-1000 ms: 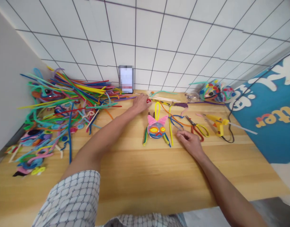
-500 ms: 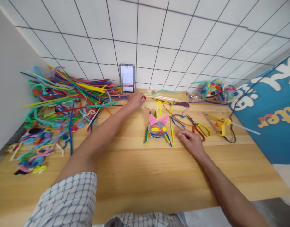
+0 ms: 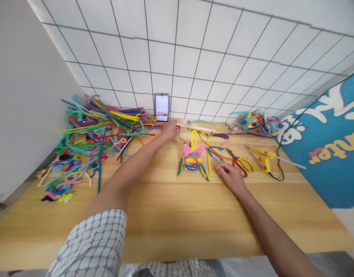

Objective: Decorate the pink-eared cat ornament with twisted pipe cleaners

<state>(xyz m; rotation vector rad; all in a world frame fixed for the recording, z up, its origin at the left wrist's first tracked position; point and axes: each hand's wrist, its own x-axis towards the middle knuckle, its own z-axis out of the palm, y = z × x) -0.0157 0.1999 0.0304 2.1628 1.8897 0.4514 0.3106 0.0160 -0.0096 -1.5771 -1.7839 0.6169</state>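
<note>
My left hand [image 3: 169,130] reaches far across the wooden table [image 3: 171,211], fingers curled round a small red thing [image 3: 178,127] just below the phone [image 3: 161,107] that leans on the tiled wall. My right hand [image 3: 231,177] rests on the table with its fingers loosely curled, right of a pipe-cleaner cat face [image 3: 193,159] with pink ears, and just short of the red-and-yellow scissors [image 3: 239,164]. Loose yellow, blue and orange pipe cleaners [image 3: 209,148] lie between the face and the scissors.
A big heap of coloured pipe cleaners [image 3: 98,134] fills the back left. A yellow glue gun [image 3: 262,157] with a black cord lies at the right. A colourful round craft [image 3: 260,121] sits by the wall. A blue banner [image 3: 329,146] borders the right side.
My left hand has slid left along the back of the table towards the phone with the small red thing. My right hand has stayed put; the camera has pulled back a little.
</note>
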